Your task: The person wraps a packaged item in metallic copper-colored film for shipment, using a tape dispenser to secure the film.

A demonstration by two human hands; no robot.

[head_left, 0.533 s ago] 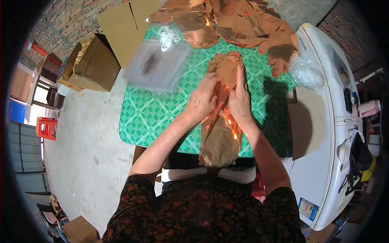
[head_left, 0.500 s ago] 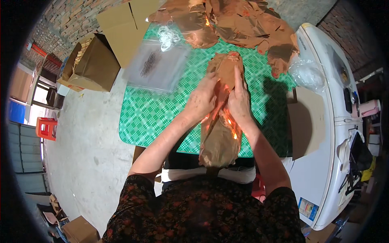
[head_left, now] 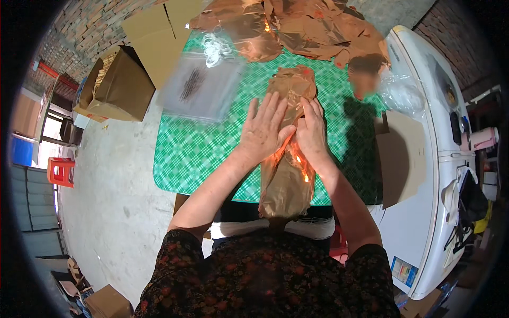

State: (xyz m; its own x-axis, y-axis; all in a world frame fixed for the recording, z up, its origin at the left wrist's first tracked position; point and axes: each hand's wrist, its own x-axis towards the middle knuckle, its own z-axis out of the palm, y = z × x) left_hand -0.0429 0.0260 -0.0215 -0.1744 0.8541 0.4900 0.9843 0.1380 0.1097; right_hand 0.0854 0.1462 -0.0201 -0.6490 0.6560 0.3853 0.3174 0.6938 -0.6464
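A long folded bundle of shiny copper-coloured foil (head_left: 286, 185) lies lengthwise before me, its near end at the table's front edge. My left hand (head_left: 263, 127) rests flat on its left side, fingers stretched out and slightly spread, with the thumb over the middle. On the right side, my right hand (head_left: 311, 132) has its fingers bent together at the bundle's edge, gripping the foil there. Exactly what sits under those fingertips is hidden. Creases and bright reflections run through the foil between the hands.
More crumpled copper foil (head_left: 318, 37) covers the table's far side. Clear plastic bags (head_left: 199, 87) and white elastic loops (head_left: 214, 50) lie at the far left of the green checked tablecloth (head_left: 196, 153). Cardboard boxes (head_left: 124, 85) stand left; a white fridge (head_left: 424, 159) lies right, beside a plastic bundle (head_left: 401, 95).
My left hand has flattened, its fingers spreading out over the foil. The right index finger, stretched forward before, has drawn back and bent with the others.
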